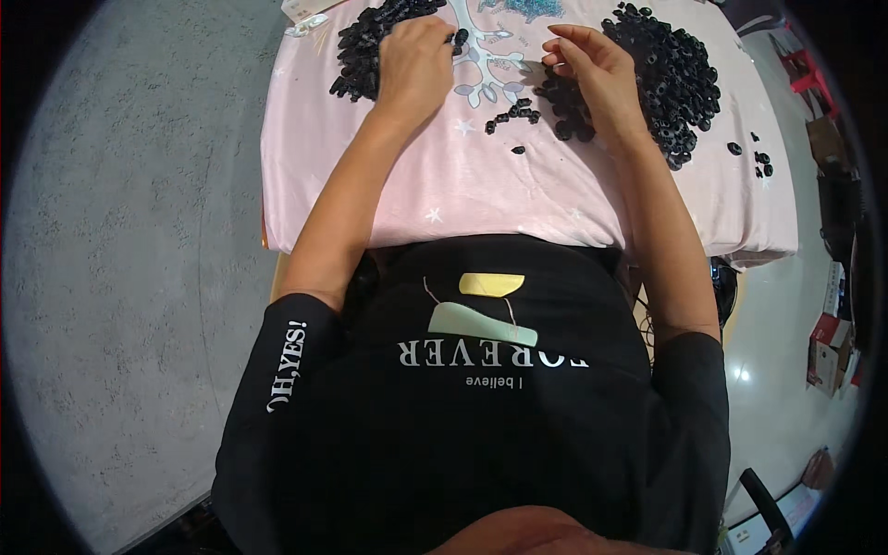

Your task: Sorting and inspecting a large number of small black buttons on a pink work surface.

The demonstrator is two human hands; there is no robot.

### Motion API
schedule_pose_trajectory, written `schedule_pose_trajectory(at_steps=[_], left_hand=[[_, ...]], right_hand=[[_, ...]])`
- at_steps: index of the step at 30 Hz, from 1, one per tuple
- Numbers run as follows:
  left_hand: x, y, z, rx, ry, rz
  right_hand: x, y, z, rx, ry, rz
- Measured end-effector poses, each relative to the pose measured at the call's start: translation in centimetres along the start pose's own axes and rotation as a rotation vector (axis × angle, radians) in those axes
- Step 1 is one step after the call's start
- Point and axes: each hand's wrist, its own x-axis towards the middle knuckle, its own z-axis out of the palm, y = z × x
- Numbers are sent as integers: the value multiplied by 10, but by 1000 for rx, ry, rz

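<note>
My left hand (416, 65) is closed, its curled fingers by the inner edge of a pile of small black parts (356, 60). At its fingertips sits a small black plastic part (460, 39), which the fingers seem to grip. Raised beside a larger heap of black ring-like parts (680, 83), my right hand (597, 74) has its fingers bent and apart. Nothing shows between them. Several loose black pieces (515, 115) lie on the cloth between my forearms, with a single black piece (518, 150) nearer me.
A pink patterned cloth (462, 194) covers the table. More stray black pieces (762, 162) lie near its right edge. At the far edge are a blue-green glittery patch (527, 7) and a pale box (305, 9). Cartons (828, 347) stand on the floor at right.
</note>
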Motion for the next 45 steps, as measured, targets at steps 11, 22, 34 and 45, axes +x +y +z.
schedule_pose_trajectory(at_steps=[11, 22, 34, 45], left_hand=[[2, -9, 15, 180, -265, 55], [-18, -45, -22, 133, -192, 212], [-18, -34, -37, 67, -125, 201], [-12, -16, -5, 211, -189, 37]], right_hand=[[1, 5, 1, -99, -61, -2], [2, 7, 2, -98, -68, 12], [3, 8, -1, -120, -20, -11], [10, 18, -7, 17, 110, 6]])
